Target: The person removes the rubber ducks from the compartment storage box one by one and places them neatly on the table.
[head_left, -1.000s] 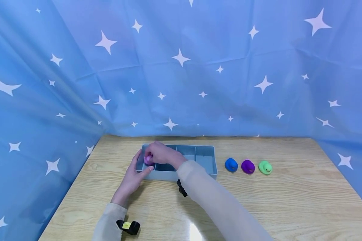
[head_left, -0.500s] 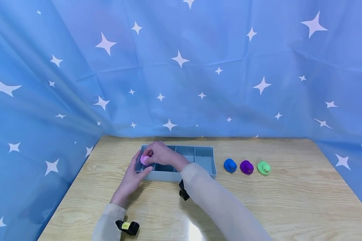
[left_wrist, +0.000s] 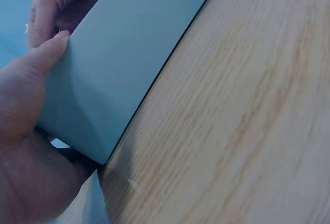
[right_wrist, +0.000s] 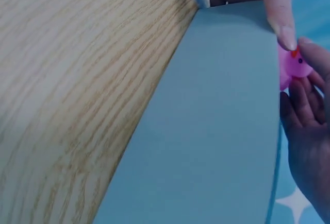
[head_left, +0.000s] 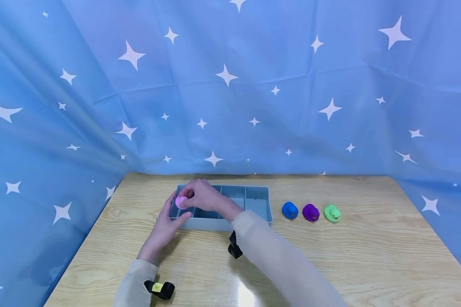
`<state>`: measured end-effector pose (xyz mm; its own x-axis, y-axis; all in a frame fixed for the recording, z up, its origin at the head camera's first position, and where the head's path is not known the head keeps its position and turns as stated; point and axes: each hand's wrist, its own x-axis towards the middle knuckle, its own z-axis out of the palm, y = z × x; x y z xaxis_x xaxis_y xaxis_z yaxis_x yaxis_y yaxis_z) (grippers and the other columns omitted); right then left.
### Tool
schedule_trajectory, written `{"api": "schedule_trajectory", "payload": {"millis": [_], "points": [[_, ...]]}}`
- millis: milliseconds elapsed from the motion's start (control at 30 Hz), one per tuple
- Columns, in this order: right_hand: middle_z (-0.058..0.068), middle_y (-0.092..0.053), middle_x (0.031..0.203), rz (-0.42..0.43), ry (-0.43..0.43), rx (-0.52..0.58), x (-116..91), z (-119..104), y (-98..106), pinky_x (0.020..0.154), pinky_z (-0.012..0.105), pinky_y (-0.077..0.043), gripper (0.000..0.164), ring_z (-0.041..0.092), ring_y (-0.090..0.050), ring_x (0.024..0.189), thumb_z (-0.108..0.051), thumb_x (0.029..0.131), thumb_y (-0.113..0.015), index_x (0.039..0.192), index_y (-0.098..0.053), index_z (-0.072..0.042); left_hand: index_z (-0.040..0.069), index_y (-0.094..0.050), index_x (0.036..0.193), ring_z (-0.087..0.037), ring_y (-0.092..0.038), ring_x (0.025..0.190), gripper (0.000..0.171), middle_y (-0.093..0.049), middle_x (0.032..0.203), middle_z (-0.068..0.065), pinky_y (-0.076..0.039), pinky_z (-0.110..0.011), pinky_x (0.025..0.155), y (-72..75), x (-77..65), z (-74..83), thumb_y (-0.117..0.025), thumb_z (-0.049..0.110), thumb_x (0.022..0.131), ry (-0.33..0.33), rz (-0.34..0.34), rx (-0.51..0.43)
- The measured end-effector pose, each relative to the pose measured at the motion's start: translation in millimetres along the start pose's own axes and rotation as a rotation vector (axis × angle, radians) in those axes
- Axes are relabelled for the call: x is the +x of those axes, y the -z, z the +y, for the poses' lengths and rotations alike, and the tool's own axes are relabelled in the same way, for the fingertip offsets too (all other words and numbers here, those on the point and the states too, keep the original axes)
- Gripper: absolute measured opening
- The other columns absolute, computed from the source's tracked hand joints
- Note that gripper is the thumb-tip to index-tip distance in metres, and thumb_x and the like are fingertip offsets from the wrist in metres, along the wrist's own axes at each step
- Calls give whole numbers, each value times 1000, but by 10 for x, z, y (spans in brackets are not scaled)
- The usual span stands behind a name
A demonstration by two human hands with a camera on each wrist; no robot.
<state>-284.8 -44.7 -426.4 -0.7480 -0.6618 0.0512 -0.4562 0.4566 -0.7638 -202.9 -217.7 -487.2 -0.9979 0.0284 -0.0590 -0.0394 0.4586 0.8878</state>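
Note:
A grey-blue divided box (head_left: 211,224) stands on the wooden table, several compartments in a row. My left hand (head_left: 163,228) grips its left end, the thumb (left_wrist: 49,54) against the front wall near the rim and the fingers round the end wall. Between thumb and fingers, my right hand (head_left: 204,196) pinches a pink rubber duck (head_left: 181,202) over the leftmost part of the box. In the right wrist view, the duck's head (right_wrist: 299,65) with its orange beak shows above the rim, beside the left thumb. The box's wall hides its lower part.
To the right of the box sit a blue duck (head_left: 290,210), a purple duck (head_left: 310,212) and a green duck (head_left: 332,213) in a row on the table (head_left: 369,256). A blue curtain (head_left: 230,106) with white stars hangs behind and at the left.
The right hand has shifted the pink duck slightly left and up in the leftmost part of the box. The left hand keeps its hold on the box; the whole head view has drifted a little.

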Motion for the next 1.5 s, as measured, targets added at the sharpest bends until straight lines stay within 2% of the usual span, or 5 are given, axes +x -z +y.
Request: {"api": "schedule_trajectory", "payload": {"millis": [367, 600, 900, 1100, 1500], "points": [[-7, -68, 92, 66, 51, 38, -255, -30, 254, 70, 21, -55, 21, 9, -62, 79, -19, 92, -79, 110, -77, -9, 23, -8, 166, -44, -12, 154, 95, -13, 169, -19, -15, -70, 118, 20, 20, 13, -69, 47, 97, 19, -9, -13], [-5, -68, 96, 84, 4, 89, -465, 35, 456, 72, 26, -56, 21, 15, -63, 83, -20, 92, -80, 111, -77, -10, 23, -8, 166, -45, -10, 154, 95, -10, 170, -19, -13, -70, 118, 19, 5, 43, -69, 47, 98, 54, -3, -10], [-3, -69, 96, 137, -62, 71, -716, 231, 677, 72, 29, -56, 20, 17, -62, 84, -16, 93, -78, 112, -77, -10, 19, -10, 166, -42, -11, 154, 94, -13, 169, -21, -14, -61, 122, 3, -8, 32, -70, 41, 98, 11, 0, -46], [-2, -68, 99, 137, -84, 82, -853, 318, 786, 73, 30, -56, 21, 18, -61, 85, -15, 93, -79, 112, -77, -10, 20, -9, 166, -42, -8, 154, 92, -10, 170, -20, -14, -63, 122, -5, -6, 17, -69, 40, 99, 15, -4, -42], [-1, -69, 95, 175, -60, 39, -1151, 455, 1043, 72, 30, -56, 20, 17, -62, 84, -15, 92, -78, 110, -76, -7, 20, -10, 166, -43, -9, 154, 95, -11, 170, -20, -15, -63, 121, -16, -15, 17, -71, 44, 97, 27, 0, -27]]}}
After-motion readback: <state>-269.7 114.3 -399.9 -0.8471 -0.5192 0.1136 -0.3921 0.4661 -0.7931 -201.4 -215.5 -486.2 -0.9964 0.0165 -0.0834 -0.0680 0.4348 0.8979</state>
